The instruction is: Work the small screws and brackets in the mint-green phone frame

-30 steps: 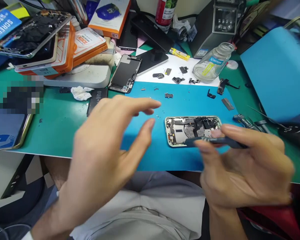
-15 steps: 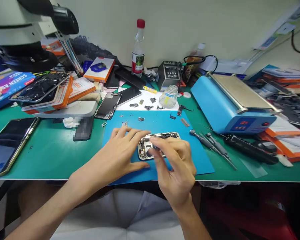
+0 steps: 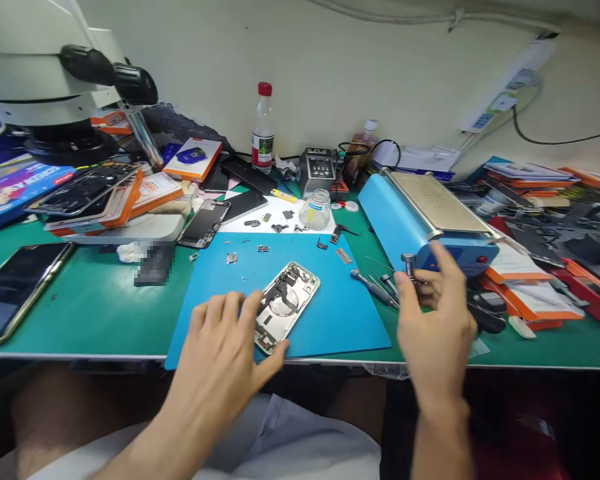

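Observation:
An opened phone (image 3: 291, 308) lies slantwise on a blue mat, its inner parts and a round coil area showing. My left hand (image 3: 225, 340) grips its lower left end, index finger along the left edge and thumb by the near corner. Off the mat to the right, my right hand (image 3: 435, 310) is raised with thumb and fingers closed around a small screwdriver (image 3: 408, 260). Only its grey cap shows clearly; the rest is hidden by the fingers. Just left of that hand lie other grey screwdrivers (image 3: 373, 287). Small metal phone parts (image 3: 263, 248) are scattered at the mat's far side.
Behind my right hand stands a blue heating plate machine (image 3: 397, 213). A glass jar (image 3: 316, 210) and a red-capped bottle (image 3: 263, 133) stand at the back. A microscope (image 3: 70, 100) overhangs the left side. A large phone (image 3: 23, 287) lies at front left.
My right hand has moved from over the opened phone to the right, beside the heating machine. The phone has turned from level to slanted under my left hand. The view has shifted slightly right.

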A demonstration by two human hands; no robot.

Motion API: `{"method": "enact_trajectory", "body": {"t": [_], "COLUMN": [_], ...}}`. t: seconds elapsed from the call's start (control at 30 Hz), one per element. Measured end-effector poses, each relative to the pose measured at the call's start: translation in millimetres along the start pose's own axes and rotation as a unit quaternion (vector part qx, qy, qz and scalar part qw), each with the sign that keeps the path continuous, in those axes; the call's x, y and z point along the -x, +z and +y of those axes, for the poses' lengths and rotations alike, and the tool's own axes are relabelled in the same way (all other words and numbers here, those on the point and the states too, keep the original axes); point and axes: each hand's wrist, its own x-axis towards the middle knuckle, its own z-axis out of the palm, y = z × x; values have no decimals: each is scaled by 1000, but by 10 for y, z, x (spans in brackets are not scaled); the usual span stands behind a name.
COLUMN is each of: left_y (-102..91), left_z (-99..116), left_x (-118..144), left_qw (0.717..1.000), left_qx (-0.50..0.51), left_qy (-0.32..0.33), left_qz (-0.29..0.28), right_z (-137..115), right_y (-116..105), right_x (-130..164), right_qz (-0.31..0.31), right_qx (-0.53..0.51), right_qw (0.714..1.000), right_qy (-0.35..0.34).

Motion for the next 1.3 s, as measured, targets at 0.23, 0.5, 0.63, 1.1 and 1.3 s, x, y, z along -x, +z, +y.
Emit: {"method": "enact_trajectory", "body": {"t": [0.23, 0.5, 0.63, 1.1, 1.3], "left_y": [129, -69, -34, -171, -262], "left_z": [211, -302, -321, -376, -417], "left_x": [-76, 108, 124, 33, -91], "left_qw": [999, 983, 979, 956, 938], "left_qx": [32, 146, 147, 22, -6], "left_qy": [-29, 106, 130, 281, 345], "left_qz": [14, 26, 57, 80, 36], "right_z": [533, -313, -484, -395, -444], "right_y": [-156, 61, 177, 239, 222], "right_x": [-166, 355, 525, 558, 546], "right_qz": [-112, -149, -220, -246, -273], "right_qx": [126, -64, -123, -125, -107], "right_qw": [983, 971, 942, 909, 900], "right_qy": [-72, -179, -223, -311, -321]}}
